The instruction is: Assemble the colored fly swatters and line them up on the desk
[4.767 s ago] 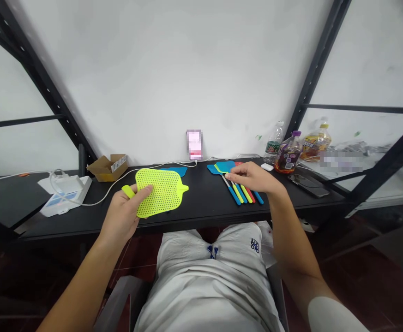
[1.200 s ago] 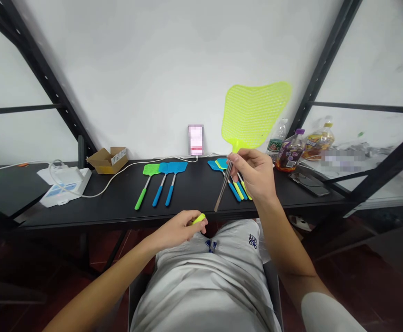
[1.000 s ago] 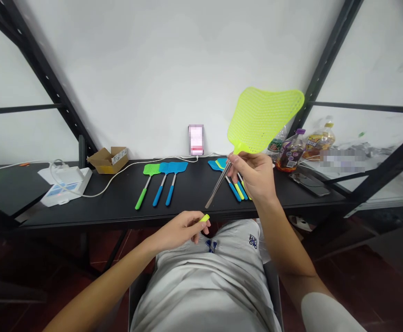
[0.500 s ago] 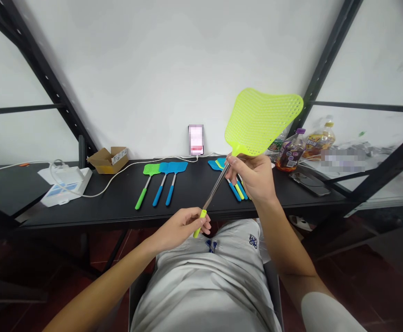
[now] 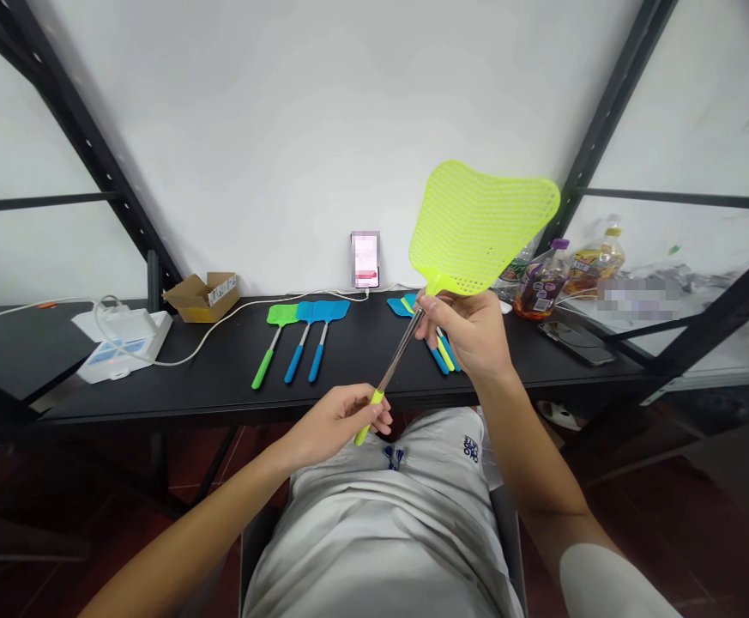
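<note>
Swatter [image 5: 483, 227] slants upward, left fingers [image 5: 383, 421] pinching its grip [image 5: 361, 435], right fingers [image 5: 444, 314] its upper shaft [image 5: 402, 346].

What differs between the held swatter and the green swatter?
The held swatter is up in the left hand and right hand; the green swatter lies on the desk. The held swatter is yellow, with a visibly curved head; the green swatter's head looks flat. Both have a head with holes, a thin shaft and a grip in the head's colour.
</note>
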